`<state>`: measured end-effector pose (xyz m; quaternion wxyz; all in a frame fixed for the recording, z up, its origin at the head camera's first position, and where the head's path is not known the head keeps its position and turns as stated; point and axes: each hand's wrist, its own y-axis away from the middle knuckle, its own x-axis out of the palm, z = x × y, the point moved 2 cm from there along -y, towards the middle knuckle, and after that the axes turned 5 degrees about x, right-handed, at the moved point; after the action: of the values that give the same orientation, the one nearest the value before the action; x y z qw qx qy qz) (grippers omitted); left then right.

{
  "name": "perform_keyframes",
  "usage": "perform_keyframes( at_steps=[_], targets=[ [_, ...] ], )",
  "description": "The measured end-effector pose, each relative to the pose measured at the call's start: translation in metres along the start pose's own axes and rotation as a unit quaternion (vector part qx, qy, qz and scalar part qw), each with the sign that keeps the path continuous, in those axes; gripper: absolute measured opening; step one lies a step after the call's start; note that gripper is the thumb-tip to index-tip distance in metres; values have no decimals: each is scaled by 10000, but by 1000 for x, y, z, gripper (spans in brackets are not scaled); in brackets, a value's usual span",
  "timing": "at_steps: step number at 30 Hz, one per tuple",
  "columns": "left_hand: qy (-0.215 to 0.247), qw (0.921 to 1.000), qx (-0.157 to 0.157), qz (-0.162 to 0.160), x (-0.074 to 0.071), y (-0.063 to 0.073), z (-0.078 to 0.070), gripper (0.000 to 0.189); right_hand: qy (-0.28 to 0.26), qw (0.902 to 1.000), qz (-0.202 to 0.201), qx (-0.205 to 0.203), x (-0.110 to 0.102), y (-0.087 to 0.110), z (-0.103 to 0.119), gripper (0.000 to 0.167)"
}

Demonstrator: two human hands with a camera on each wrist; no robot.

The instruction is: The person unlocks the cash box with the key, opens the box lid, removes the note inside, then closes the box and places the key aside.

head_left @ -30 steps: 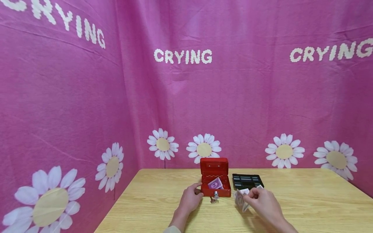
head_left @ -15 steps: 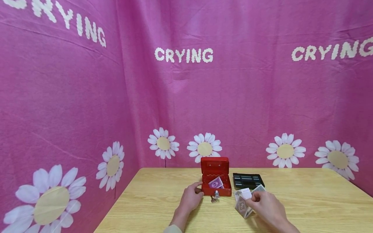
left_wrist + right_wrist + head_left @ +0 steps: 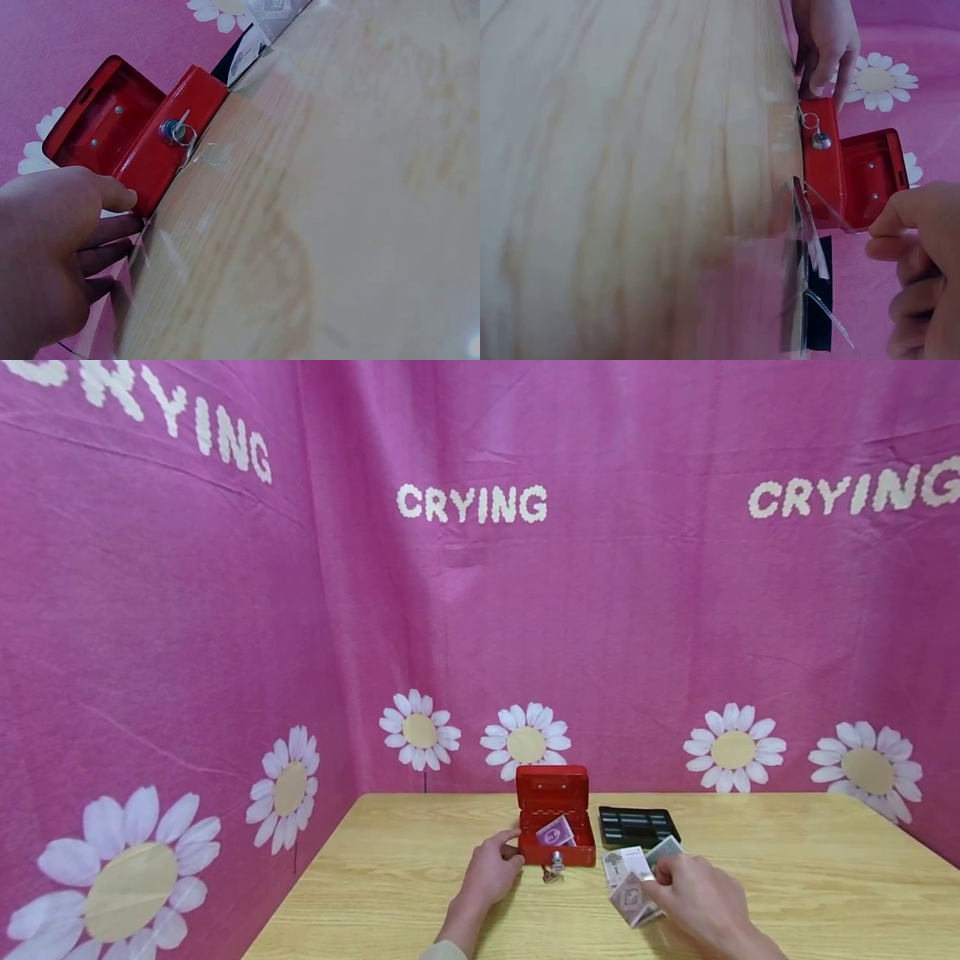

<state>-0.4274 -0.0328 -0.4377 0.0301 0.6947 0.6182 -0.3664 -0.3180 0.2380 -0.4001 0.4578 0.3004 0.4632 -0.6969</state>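
Observation:
A red cash box (image 3: 557,853) stands on the table with its lid raised and a purple banknote (image 3: 556,833) inside. My left hand (image 3: 492,867) rests against the box's left side, the thumb at the front corner and the other fingers fairly straight. A key with a ring (image 3: 184,133) sits in the front lock. My right hand (image 3: 697,893) pinches the edge of a banknote between thumb and index finger. Several banknotes (image 3: 628,865) lie spread and bent by its fingertips, brown, pale and greenish; which of them it pinches is partly hidden.
A black compartment tray (image 3: 637,827) lies right of the box, just behind the banknotes. The wooden table (image 3: 420,835) ends against a pink curtain (image 3: 600,635) with daisies at the back and left.
My right hand has moved a little right and toward me. The banknotes below it have fanned out and lowered toward the table. The left hand and box stay put.

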Motion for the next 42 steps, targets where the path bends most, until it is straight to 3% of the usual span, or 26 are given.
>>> perform_keyframes(
  at_steps=[7, 22, 33, 42],
  targets=[
    [23, 10000, 11, -5, -1, 0, 2, 45, -62, 9998, 179, 90, -5, -3, 7, 29],
    [14, 10000, 62, -17, 4, -1, 0, 44, -333, 9994, -109, -51, 0, -22, 28, 11],
    [-29, 10000, -29, -38, 2, -2, 1, 43, -399, 9989, -191, -154, 10, -38, 41, 10],
    [-20, 10000, -35, -53, 2, -1, 1, 44, -541, 9984, -4, -189, 16, -50, 50, 13]
  ],
)
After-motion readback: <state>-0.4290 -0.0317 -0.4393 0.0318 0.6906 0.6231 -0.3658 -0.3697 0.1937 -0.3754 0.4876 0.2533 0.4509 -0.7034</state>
